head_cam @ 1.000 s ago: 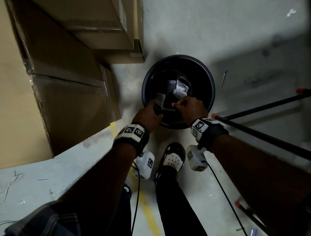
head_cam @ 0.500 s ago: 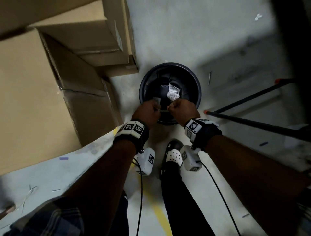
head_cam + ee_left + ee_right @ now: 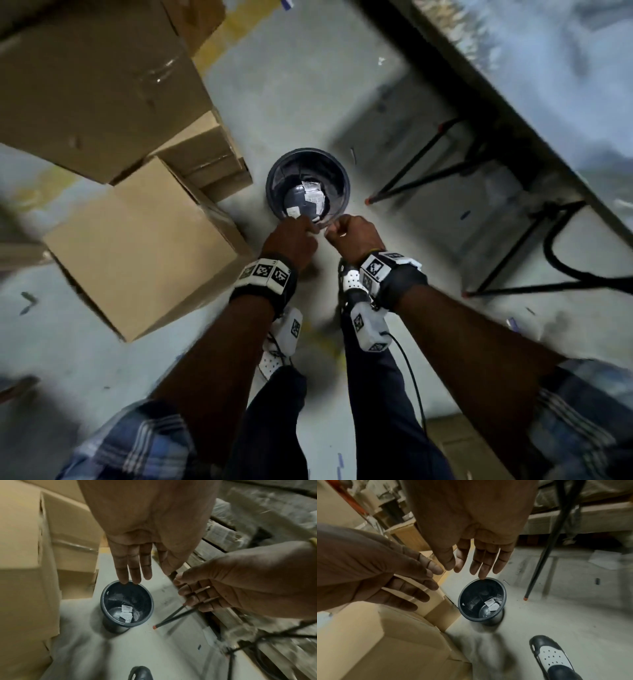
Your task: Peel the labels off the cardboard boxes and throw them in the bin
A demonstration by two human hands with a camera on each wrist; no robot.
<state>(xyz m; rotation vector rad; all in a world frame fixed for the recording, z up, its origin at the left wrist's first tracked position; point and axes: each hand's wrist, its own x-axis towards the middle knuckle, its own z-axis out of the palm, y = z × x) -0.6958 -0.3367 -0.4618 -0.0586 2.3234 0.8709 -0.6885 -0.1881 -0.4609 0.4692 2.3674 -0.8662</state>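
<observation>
Both hands have risen from the round black plastic bin (image 3: 337, 192); left hand (image 3: 135, 555) and right hand (image 3: 479, 553) hang open-fingered. Brown cardboard boxes (image 3: 137, 246) crowd its left.

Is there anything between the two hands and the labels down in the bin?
No. In both wrist views the left hand and right hand hang open above the bin, with only air down to the labels.

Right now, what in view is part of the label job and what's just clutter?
Job:
bin
peeled labels in the bin
cardboard boxes
left hand, right hand, both empty

Lying about:
table
black table legs
</observation>
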